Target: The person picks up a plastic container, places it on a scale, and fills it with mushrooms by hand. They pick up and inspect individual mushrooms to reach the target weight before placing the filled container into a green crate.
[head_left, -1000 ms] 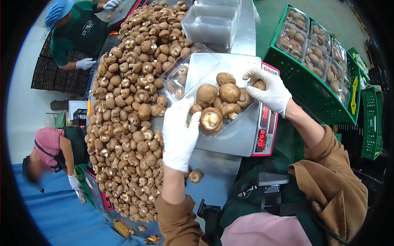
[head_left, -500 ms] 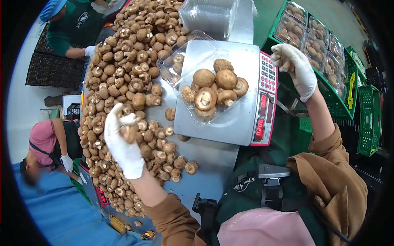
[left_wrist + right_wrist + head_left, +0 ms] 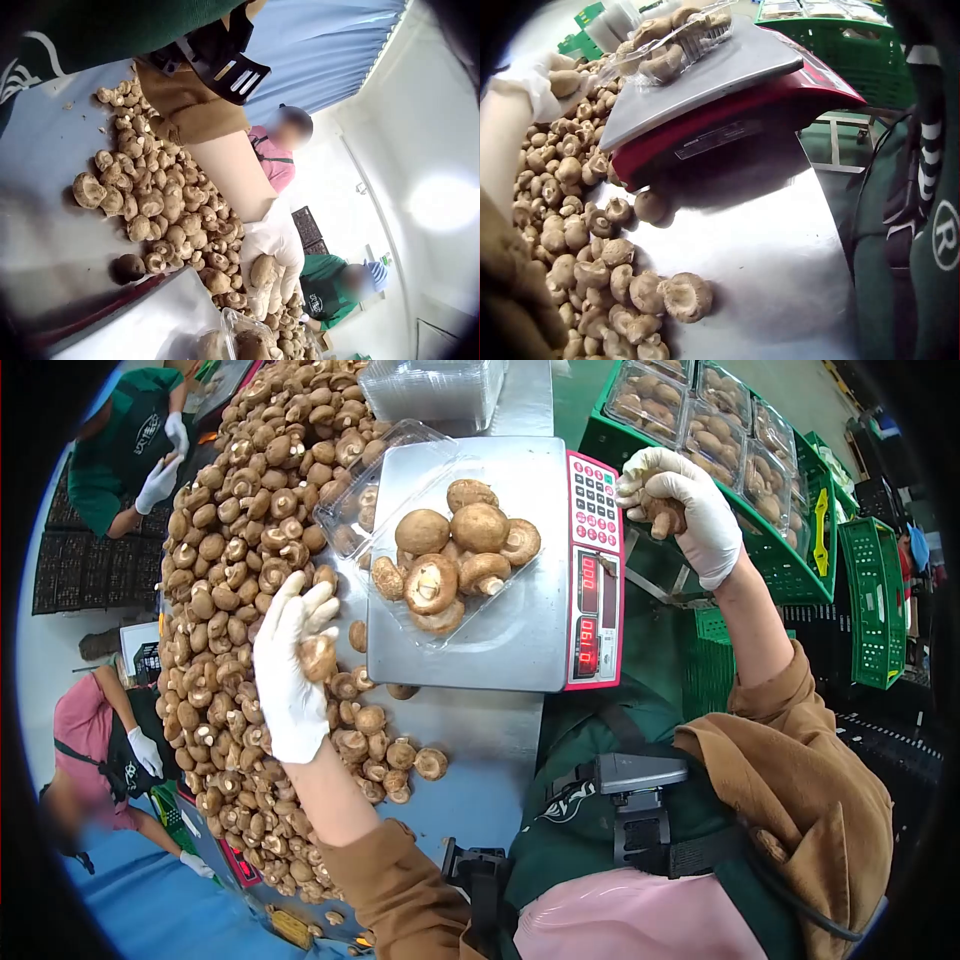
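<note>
At eight o'clock from the scale (image 3: pixel 520 655), my left hand (image 3: pixel 287 685) holds a shiitake (image 3: pixel 318 657) in half-curled fingers; near three, my right hand (image 3: pixel 700 515) grips another shiitake (image 3: pixel 664 517), fingers bent. A clear plastic tray (image 3: pixel 425 641) of mushrooms (image 3: pixel 478 528) sits on the scale.

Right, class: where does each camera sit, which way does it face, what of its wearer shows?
Head: on the head, facing forward and down over the digital scale; left hand, right hand, sleeves, apron show.
Left wrist: worn there, facing past the shiitake heap towards coworkers; left hand, sleeve, apron show.
Right wrist: worn there, facing the digital scale's side; left hand, apron show.
Wrist views share the left hand.
</note>
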Demonstrator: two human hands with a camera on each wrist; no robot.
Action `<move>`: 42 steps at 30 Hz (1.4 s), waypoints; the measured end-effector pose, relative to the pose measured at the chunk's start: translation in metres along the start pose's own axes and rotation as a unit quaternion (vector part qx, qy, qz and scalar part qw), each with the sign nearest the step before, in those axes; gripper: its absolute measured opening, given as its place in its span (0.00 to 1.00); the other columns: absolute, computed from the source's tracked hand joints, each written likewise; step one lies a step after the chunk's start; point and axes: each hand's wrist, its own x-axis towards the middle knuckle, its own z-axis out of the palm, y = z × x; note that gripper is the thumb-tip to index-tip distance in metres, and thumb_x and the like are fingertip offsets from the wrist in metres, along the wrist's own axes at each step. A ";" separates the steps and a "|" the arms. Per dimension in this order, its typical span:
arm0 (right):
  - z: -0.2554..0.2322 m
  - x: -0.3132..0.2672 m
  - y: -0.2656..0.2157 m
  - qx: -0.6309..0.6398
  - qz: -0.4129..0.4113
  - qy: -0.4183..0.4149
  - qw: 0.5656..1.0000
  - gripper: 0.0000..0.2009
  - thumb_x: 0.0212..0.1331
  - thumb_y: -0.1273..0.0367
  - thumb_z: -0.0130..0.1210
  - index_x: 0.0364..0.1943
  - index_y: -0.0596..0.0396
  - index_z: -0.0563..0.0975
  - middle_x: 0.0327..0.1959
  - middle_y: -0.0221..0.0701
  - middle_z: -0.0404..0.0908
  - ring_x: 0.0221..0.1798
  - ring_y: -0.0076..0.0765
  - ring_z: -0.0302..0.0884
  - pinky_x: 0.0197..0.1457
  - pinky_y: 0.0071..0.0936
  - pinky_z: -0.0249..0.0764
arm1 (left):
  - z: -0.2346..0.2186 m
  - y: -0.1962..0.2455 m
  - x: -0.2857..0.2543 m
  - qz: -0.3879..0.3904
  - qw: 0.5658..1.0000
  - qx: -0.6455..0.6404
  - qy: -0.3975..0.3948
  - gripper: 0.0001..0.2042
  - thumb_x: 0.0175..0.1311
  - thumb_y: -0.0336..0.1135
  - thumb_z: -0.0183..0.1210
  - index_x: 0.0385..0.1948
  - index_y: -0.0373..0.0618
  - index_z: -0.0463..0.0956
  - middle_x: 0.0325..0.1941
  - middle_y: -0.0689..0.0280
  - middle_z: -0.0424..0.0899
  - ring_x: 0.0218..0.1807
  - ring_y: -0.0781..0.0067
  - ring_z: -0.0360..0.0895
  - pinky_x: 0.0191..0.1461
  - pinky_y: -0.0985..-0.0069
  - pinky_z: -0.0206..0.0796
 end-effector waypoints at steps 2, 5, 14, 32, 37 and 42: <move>-0.002 -0.003 0.000 -0.012 0.009 -0.002 1.000 0.09 0.54 0.75 0.47 0.37 0.57 0.78 0.32 0.29 0.81 0.31 0.20 0.77 0.30 0.12 0.73 | -0.002 -0.013 0.021 -0.016 0.999 -0.021 -0.029 0.23 0.68 0.35 0.58 0.62 0.34 0.67 0.50 0.57 0.84 0.45 0.73 0.82 0.41 0.82 0.72; -0.002 -0.008 0.002 -0.033 0.014 -0.012 0.999 0.07 0.54 0.75 0.47 0.34 0.56 0.77 0.30 0.26 0.79 0.29 0.17 0.75 0.27 0.11 0.68 | 0.011 -0.016 0.034 -0.006 1.000 0.020 -0.001 0.21 0.68 0.34 0.58 0.60 0.35 0.70 0.45 0.61 0.84 0.42 0.76 0.81 0.39 0.83 0.71; 0.025 -0.009 0.009 -0.093 0.036 -0.036 0.994 0.10 0.62 0.65 0.60 0.42 0.54 0.79 0.32 0.21 0.78 0.31 0.10 0.71 0.25 0.11 0.65 | 0.075 0.014 -0.024 0.288 0.855 0.431 -0.014 0.11 0.62 0.24 0.61 0.46 0.43 0.80 0.42 0.68 0.83 0.39 0.82 0.78 0.42 0.82 0.70; 0.047 -0.006 -0.002 -0.098 0.014 -0.032 0.995 0.12 0.64 0.62 0.56 0.43 0.55 0.78 0.30 0.20 0.75 0.31 0.11 0.68 0.26 0.11 0.63 | 0.047 0.026 0.001 0.366 0.796 0.477 -0.071 0.19 0.57 0.28 0.65 0.51 0.39 0.74 0.52 0.59 0.78 0.50 0.72 0.77 0.51 0.75 0.71; 0.096 -0.007 -0.028 -0.066 -0.117 -0.088 0.987 0.16 0.68 0.58 0.51 0.48 0.56 0.78 0.39 0.25 0.78 0.42 0.18 0.73 0.46 0.20 0.71 | 0.081 0.043 -0.037 0.067 0.984 -0.024 -0.161 0.20 0.60 0.26 0.61 0.54 0.41 0.68 0.52 0.60 0.76 0.48 0.73 0.77 0.46 0.78 0.74; 0.171 -0.008 -0.037 -0.184 -0.399 -0.175 0.881 0.19 0.72 0.58 0.40 0.49 0.58 0.75 0.45 0.42 0.77 0.53 0.47 0.74 0.58 0.38 0.69 | 0.103 0.038 -0.058 0.026 0.968 -0.204 -0.146 0.23 0.62 0.28 0.60 0.58 0.40 0.65 0.50 0.60 0.77 0.49 0.72 0.78 0.48 0.76 0.75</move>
